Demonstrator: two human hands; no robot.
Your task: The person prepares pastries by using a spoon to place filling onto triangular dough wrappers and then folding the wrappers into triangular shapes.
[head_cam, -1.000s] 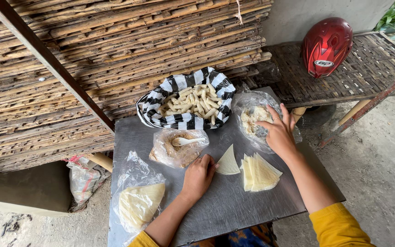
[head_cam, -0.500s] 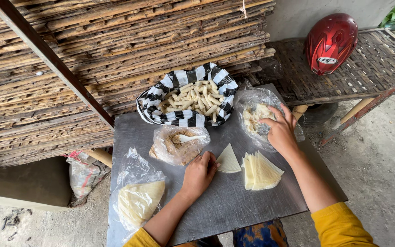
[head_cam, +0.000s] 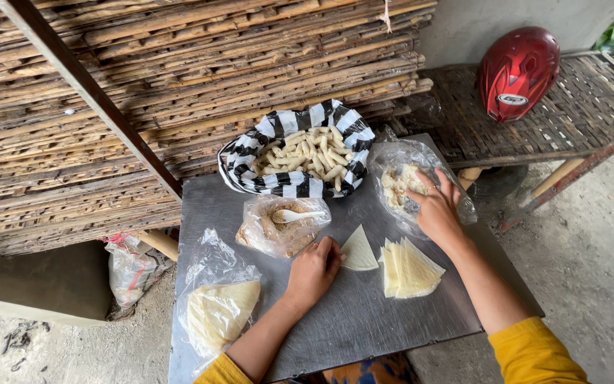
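Left hand (head_cam: 313,269) is curled, fingertips pressed on the edge of a single triangular wrapper (head_cam: 358,250) lying flat mid-desk. Right hand (head_cam: 435,210) is reached into a clear plastic bag (head_cam: 399,160) of pale filling; fingers are spread, loosely bent, and whether anything is pinched cannot be told. A stack of wrappers (head_cam: 408,267) is seen just beside the single one. Grey desk (head_cam: 364,327) surface is left bare toward the near edge. A striped cloth basket of rolls (head_cam: 300,151) is set at the far edge.

Left hand (head_cam: 313,269) pins a triangular wrapper (head_cam: 359,250) (right hand (head_cam: 435,210) in bag (head_cam: 411,183)).
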